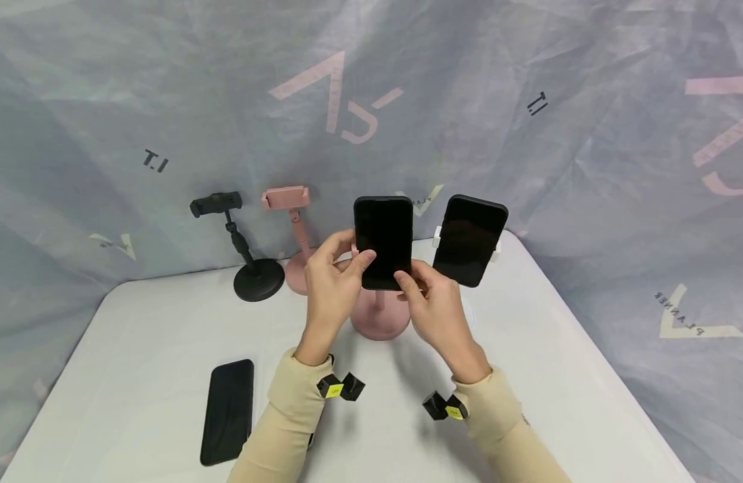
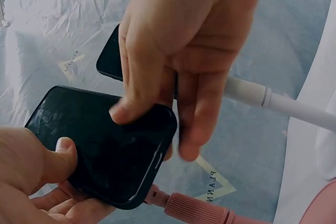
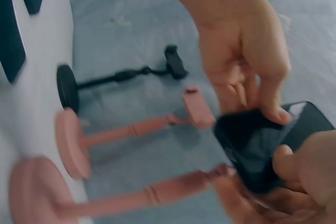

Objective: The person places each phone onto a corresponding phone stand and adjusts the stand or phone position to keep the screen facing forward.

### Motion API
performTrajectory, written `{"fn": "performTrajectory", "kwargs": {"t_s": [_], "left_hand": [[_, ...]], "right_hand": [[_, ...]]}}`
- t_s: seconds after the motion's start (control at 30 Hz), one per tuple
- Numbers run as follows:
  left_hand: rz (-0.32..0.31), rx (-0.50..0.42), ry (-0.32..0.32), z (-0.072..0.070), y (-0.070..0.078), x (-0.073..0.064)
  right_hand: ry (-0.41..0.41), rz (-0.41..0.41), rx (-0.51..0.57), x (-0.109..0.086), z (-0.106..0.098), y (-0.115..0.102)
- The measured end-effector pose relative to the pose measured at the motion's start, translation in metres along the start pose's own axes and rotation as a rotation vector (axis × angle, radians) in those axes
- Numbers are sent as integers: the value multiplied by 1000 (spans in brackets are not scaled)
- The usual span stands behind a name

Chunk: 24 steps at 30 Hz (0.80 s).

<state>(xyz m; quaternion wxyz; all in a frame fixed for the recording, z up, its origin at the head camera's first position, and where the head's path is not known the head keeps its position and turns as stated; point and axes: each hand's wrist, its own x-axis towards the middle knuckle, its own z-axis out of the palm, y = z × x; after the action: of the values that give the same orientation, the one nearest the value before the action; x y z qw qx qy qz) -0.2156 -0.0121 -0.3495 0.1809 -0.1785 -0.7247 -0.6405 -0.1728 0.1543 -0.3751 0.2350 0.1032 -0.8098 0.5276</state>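
A black phone (image 1: 383, 231) stands upright between both hands, screen toward me, at the top of a pink phone stand (image 1: 380, 322). The left hand (image 1: 334, 288) grips the phone's left side, thumb on the screen and fingers behind. At the lower right edge the right hand (image 1: 436, 305) pinches the phone, its thumb on the front. In the left wrist view the stand's pink pole (image 2: 197, 208) runs to the phone's back; the clamp behind the phone is mostly hidden.
Right of the hands, a second phone (image 1: 471, 241) sits tilted in a white stand. A black stand (image 1: 259, 278) and another pink stand (image 1: 287, 198) are at the back left. One phone (image 1: 228, 412) lies on the white table (image 1: 148, 349); a dark edge shows beside the left sleeve.
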Motion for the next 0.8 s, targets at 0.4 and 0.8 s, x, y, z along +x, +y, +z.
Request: {"fn": "performTrajectory", "kwargs": {"t_s": [0.4, 0.8], "left_hand": [[-45, 34, 13, -6, 2, 5], [-37, 35, 7, -7, 1, 6]], "right_hand": [[39, -169, -89, 15, -13, -4], [125, -410, 32, 30, 0, 17]]}}
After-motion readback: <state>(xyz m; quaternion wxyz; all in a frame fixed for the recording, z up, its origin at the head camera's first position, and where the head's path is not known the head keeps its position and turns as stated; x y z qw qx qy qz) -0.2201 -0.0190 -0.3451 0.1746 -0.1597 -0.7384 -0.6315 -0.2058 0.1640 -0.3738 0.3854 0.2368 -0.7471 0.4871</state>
